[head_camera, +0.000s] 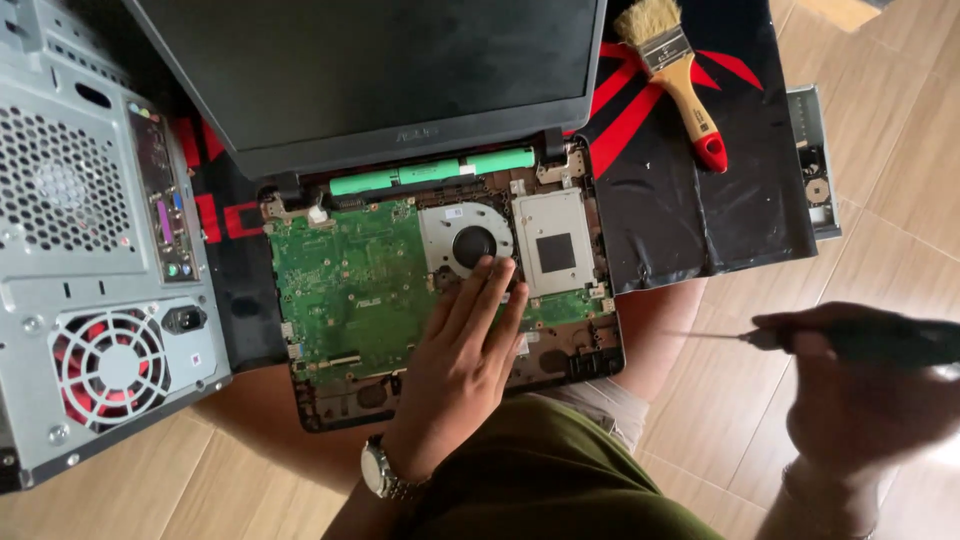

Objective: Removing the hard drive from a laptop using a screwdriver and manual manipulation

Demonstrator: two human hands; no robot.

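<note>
The left hand (462,350) is lying flat and open on the laptop's exposed motherboard (350,290) beside the cooling fan (470,240), risking static or pressure damage, while the right hand (860,390) is gripping a screwdriver (800,340) that could slip.

The circuit board (345,290) was green, the battery strip (430,172) above it a paler mint green. The fan (470,240) sat silver-grey with a black hub. The brush (672,75) had pale bristles, a yellow handle and a red tip. The mat (690,200) was black with red stripes. The computer case (80,250) was grey, its fan red.
</note>
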